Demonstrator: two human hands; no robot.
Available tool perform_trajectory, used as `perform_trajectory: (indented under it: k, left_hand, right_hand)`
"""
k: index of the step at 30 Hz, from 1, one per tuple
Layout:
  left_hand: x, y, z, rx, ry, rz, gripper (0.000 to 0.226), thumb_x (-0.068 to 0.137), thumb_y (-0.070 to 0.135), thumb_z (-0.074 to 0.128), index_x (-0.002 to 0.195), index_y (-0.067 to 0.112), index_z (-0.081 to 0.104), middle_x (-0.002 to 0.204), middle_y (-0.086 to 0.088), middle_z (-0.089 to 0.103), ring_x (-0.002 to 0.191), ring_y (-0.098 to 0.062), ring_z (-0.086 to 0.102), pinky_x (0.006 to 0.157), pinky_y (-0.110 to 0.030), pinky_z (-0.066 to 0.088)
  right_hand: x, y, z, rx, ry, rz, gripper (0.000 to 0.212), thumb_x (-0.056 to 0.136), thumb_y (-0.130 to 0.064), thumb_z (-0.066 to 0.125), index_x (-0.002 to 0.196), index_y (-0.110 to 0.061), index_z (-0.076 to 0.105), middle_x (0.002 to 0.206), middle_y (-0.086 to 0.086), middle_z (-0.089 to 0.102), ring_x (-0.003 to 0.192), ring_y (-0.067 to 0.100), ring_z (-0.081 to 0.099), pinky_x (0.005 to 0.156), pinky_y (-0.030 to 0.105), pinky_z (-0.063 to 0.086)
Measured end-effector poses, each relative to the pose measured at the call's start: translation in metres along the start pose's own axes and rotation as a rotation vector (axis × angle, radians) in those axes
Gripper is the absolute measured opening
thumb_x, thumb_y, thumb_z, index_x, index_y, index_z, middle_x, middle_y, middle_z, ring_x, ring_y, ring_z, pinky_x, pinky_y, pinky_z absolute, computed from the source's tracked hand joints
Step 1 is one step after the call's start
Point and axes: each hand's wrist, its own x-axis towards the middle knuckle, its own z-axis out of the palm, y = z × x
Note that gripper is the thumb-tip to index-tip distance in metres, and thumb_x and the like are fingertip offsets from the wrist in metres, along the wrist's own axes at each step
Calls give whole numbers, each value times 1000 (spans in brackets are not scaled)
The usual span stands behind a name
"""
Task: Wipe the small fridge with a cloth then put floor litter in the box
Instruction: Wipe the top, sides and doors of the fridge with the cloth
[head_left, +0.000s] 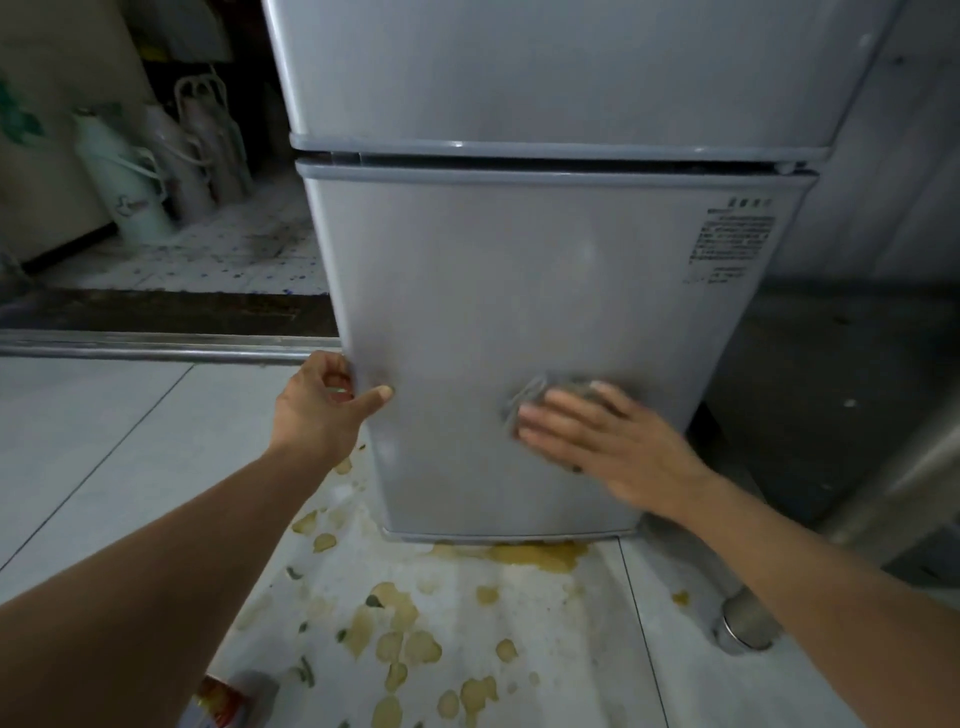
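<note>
Nearest, in front of the fridge (519, 312), yellowish litter (405, 639) lies scattered on the floor (104, 441), some touching the fridge's base. A metal can (743, 623) stands right of the fridge's lower corner. The left hand (322, 405) holds the lower door's left edge, its grip curled round it. The right hand (597, 441), fingers straight, presses a grey cloth (540, 395) flat against the lower door. Left of the fridge, further back, stand pale flasks (140, 187).

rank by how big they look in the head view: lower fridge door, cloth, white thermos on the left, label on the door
1. lower fridge door
2. white thermos
3. label; close to the thermos, which stands farther off, so unsure
4. cloth, mostly hidden under the right hand
</note>
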Motion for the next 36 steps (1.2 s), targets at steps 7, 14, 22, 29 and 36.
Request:
perform_trajectory:
  k: [7, 14, 22, 29, 36]
  left_hand:
    - [1, -3, -1, 60, -18, 0, 36, 74, 35, 75, 100, 20, 55, 97, -2, 66, 87, -23, 64, 74, -37, 52]
    - [2, -4, -1, 66, -25, 27, 35, 74, 31, 76, 98, 16, 54, 96, -6, 66, 87, -27, 64, 81, -44, 50]
    - [0, -6, 0, 78, -5, 54, 35, 75, 30, 75, 101, 19, 53, 94, -2, 63, 87, -26, 64, 74, -40, 50]
    - [-6, -12, 5, 120, 44, 160, 34, 80, 30, 70, 105, 23, 49, 102, 2, 59, 92, -21, 59, 84, -44, 50]
    - [-12, -10, 7, 91, 50, 148, 32, 81, 31, 69, 105, 23, 49, 102, 1, 61, 94, -23, 60, 85, -45, 51]
  right_hand:
    - [-1, 34, 4, 116, 234, 554, 71, 89, -19, 55, 148, -22, 16, 155, 6, 7, 145, 30, 5, 117, 48, 8]
    - [-30, -26, 17, 149, 10, 703, 88, 69, -20, 77, 140, -13, 25, 147, 16, 19, 136, 41, 20, 109, 59, 19]
    - [49, 39, -20, 330, 513, 1352, 66, 93, -23, 49, 144, 6, 20, 148, 34, 18, 140, 43, 18, 118, 46, 16]
    - [27, -1, 14, 576, 650, 1600, 64, 93, -25, 43, 138, 17, 24, 140, 34, 32, 130, 44, 34, 113, 37, 20]
    - [-16, -76, 39, 882, 343, 1790, 61, 90, -19, 40, 138, 14, 23, 137, 33, 34, 126, 45, 39, 110, 44, 30]
